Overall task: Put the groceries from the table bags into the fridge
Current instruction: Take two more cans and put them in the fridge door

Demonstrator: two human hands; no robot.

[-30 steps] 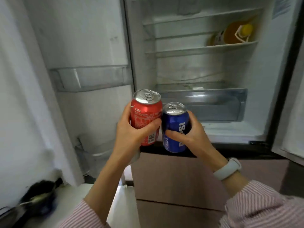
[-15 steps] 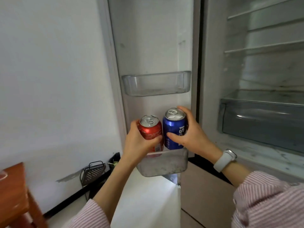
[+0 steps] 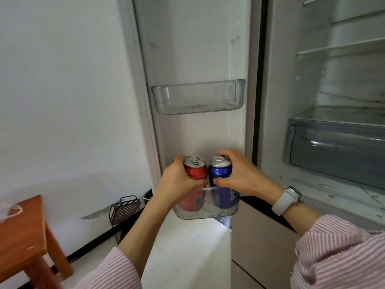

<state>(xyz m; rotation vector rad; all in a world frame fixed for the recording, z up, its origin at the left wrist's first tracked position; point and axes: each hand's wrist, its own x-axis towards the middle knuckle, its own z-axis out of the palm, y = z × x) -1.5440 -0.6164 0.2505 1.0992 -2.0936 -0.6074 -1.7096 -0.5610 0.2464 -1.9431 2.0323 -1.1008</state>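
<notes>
A red cola can [image 3: 195, 174] and a blue Pepsi can [image 3: 221, 178] stand upright side by side inside the lower clear door bin [image 3: 206, 214] of the open fridge door [image 3: 198, 49]. My left hand [image 3: 177, 184] wraps the red can from the left. My right hand [image 3: 241, 174] grips the blue can from the right, fingers over its top rim. Both cans' lower halves show through the bin's wall. The fridge interior [image 3: 325, 80] lies to the right.
An upper clear door bin [image 3: 198, 97] hangs bare above the cans. A grey crisper drawer [image 3: 337, 151] and glass shelves sit in the fridge. A wooden table corner [image 3: 23, 232] is at lower left, with a black wire rack [image 3: 125, 207] by the wall.
My view swung left from the fridge interior to the door. Both hands lowered the two cans down into the lower door bin.
</notes>
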